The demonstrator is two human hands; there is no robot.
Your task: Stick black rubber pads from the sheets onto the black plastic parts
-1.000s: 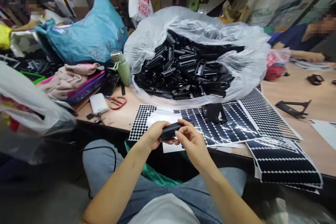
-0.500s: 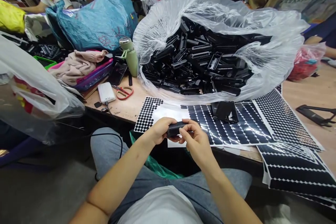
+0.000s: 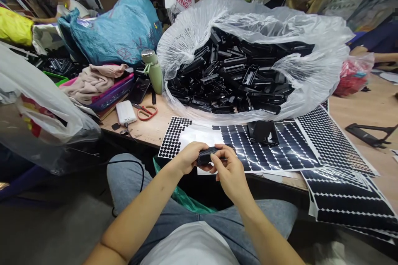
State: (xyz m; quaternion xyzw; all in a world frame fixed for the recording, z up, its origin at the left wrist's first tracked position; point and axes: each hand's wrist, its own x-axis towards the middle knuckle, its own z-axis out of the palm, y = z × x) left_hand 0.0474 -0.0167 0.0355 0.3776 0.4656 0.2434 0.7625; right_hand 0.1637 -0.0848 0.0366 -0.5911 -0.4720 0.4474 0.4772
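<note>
Just below the frame's centre is a black part [image 3: 206, 156]: the left hand [image 3: 188, 159] wraps its grip round 1 end, the right hand [image 3: 229, 168] pinches the other. I'd brace firmly left, work lightly right.

The held part [image 3: 206, 155] looks like ribbed plastic, the sticker sheets [image 3: 294, 143] glossy.

Near the front edge of the surface [image 3: 149, 132], toward its left, a white power bank [image 3: 126, 112] lies just beside red-handled scissors [image 3: 143, 110]. Farther back stand a pale green thermos bottle [image 3: 154, 76] and a purple basket [image 3: 115, 97] holding crumpled beige cloth [image 3: 95, 83]; behind them bulges a blue sack [image 3: 115, 37].
</note>
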